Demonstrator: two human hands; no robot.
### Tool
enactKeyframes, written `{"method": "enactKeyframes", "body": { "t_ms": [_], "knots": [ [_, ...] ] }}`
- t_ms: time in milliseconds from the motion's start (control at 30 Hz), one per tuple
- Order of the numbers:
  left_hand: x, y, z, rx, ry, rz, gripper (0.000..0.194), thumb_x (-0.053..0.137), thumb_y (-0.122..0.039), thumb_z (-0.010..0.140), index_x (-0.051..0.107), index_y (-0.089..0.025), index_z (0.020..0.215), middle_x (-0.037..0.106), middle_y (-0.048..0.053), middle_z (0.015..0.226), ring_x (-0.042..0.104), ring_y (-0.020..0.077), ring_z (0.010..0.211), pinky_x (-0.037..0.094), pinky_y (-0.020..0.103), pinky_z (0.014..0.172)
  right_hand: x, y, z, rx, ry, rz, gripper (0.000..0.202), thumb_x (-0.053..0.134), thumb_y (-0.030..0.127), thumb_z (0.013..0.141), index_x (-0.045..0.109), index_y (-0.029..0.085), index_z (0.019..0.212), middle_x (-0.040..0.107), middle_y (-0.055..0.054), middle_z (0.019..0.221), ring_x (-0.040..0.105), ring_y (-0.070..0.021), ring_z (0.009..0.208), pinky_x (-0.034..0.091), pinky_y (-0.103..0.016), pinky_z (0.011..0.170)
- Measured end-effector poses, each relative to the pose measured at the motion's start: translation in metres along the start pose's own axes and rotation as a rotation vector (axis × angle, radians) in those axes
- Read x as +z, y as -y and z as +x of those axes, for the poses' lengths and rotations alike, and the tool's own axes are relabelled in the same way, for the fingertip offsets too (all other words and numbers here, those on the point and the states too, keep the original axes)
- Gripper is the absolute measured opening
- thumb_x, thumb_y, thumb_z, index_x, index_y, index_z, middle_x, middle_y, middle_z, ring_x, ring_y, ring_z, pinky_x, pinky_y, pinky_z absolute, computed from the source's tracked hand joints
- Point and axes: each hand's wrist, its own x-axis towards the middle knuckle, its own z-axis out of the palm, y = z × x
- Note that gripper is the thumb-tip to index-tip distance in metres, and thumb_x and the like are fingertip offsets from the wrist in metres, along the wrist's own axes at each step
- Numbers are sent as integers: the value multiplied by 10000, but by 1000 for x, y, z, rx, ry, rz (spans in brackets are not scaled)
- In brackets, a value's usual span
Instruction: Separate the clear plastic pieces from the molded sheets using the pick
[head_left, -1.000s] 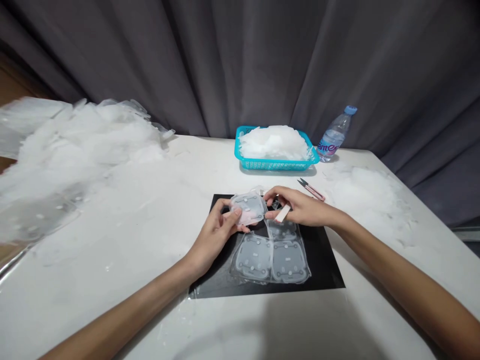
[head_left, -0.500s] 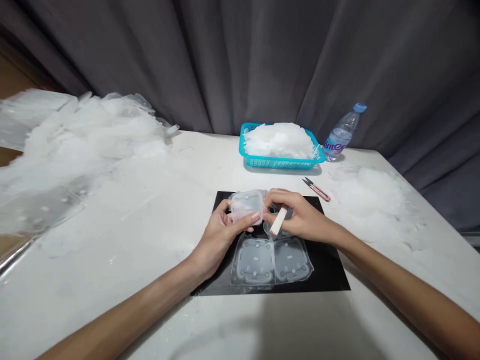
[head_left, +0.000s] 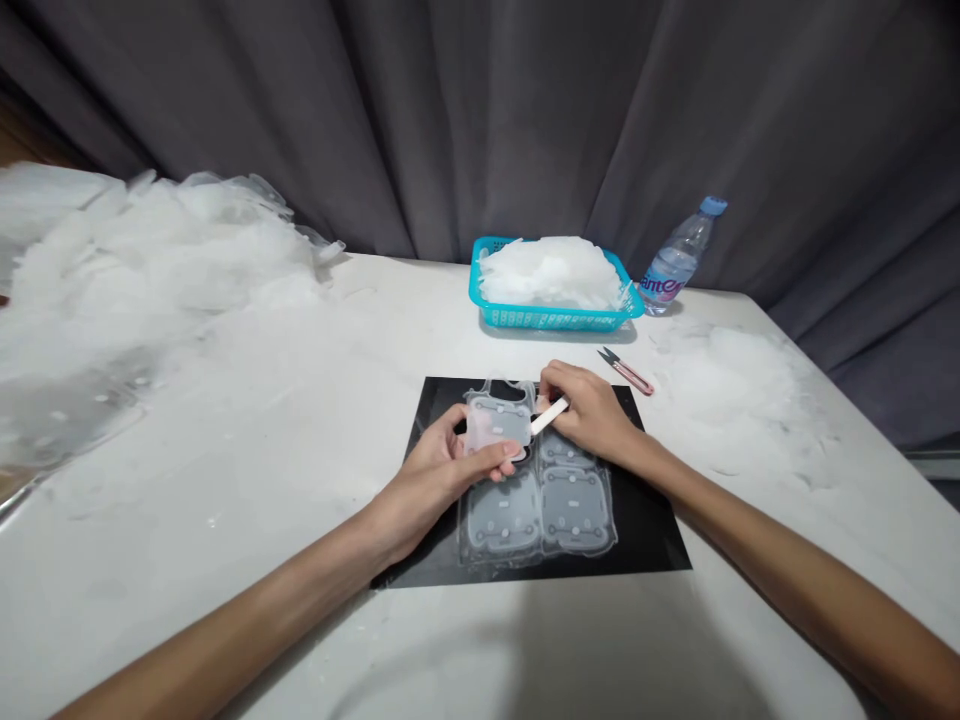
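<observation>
My left hand (head_left: 442,465) grips a translucent, rounded-square plastic piece (head_left: 501,412), its thumb over the lower edge. A ragged see-through rim loops above that piece. My right hand (head_left: 592,410) is closed around a slim white stick (head_left: 551,414), whose lower-left end is at the piece's right edge. Its fingertips are close to the piece's upper right, and what they pinch besides the stick is hard to see. Beneath both hands lies a translucent sheet of joined rounded squares (head_left: 504,512) with uneven borders, flat on a black mat (head_left: 649,535).
Behind the mat stands a turquoise basket (head_left: 559,318) heaped with white translucent pieces, beside a water bottle (head_left: 675,265). Pink-handled thread snips (head_left: 628,372) lie right of the mat. A large pile of translucent sheets (head_left: 150,260) covers the left; a smaller whitish pile (head_left: 739,400) is at right.
The white stick has swung from pointing down towards me to leaning against the piece's right edge. My right hand has turned with it. The piece now shows flatter, with its ragged rim visible above.
</observation>
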Motion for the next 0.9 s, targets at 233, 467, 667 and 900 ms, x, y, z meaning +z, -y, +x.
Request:
{"method": "enactKeyframes", "body": {
  "t_ms": [233, 467, 667, 900],
  "knots": [
    [-14, -3, 8, 83, 98, 56, 445, 889, -353, 800, 616, -186, 1111, 745, 5, 843, 673, 151, 748, 501, 257, 709, -53, 3, 4, -127, 360, 330, 143, 714, 263, 908, 644, 206, 1018, 662, -46, 1052, 568, -215, 991, 417, -314, 875],
    [-14, -2, 12, 38, 156, -23, 447, 910, -301, 785, 623, -172, 1103, 736, 8, 853, 646, 116, 717, 496, 235, 703, -45, 25, 5, -37, 234, 542, 208, 701, 293, 931, 590, 188, 791, 547, 6, 854, 492, -152, 809, 385, -280, 773],
    [-16, -1, 13, 35, 197, -35, 396, 892, -292, 813, 631, -186, 1091, 727, -4, 834, 640, 108, 719, 480, 216, 689, -42, 29, 3, 28, 196, 645, 163, 708, 262, 900, 625, 179, 786, 567, 9, 846, 482, -135, 756, 370, -285, 723],
    [-19, 0, 14, 44, 221, -9, 361, 863, -311, 848, 638, -199, 1107, 717, -5, 817, 626, 109, 692, 469, 223, 670, -37, 30, 0, 54, 151, 668, 266, 754, 397, 905, 665, 175, 789, 578, 4, 806, 472, -133, 733, 374, -285, 693]
  ]
}}
